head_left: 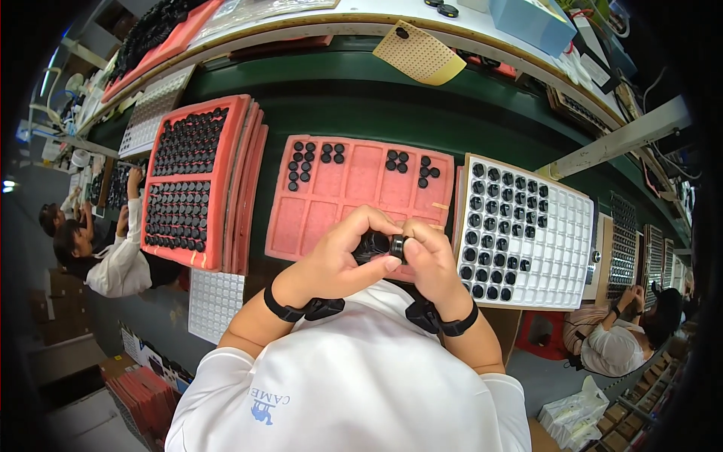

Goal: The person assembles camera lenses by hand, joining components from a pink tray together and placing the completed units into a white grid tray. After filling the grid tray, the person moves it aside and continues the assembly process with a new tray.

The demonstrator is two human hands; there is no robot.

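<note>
In front of my chest, my left hand (335,256) curls round a dark bundle of small black round parts (370,245), partly hidden by its fingers. My right hand (435,264) pinches a short black cylinder (398,247) with a pale band, close against the left fingertips. Both hands hover over the near side of a pink foam tray (361,169) divided into compartments. Small black round parts (398,160) stand in clusters in several of its far compartments. At the right lies a white plastic tray (561,241), its left columns filled with black parts (493,205).
Stacked pink trays (241,188) stand at the left, the top one packed with black round pieces (184,143). A yellow sheet (419,54) hangs from the shelf edge above. A slanted metal post (610,139) rises at the right. Other people (113,256) work on both sides.
</note>
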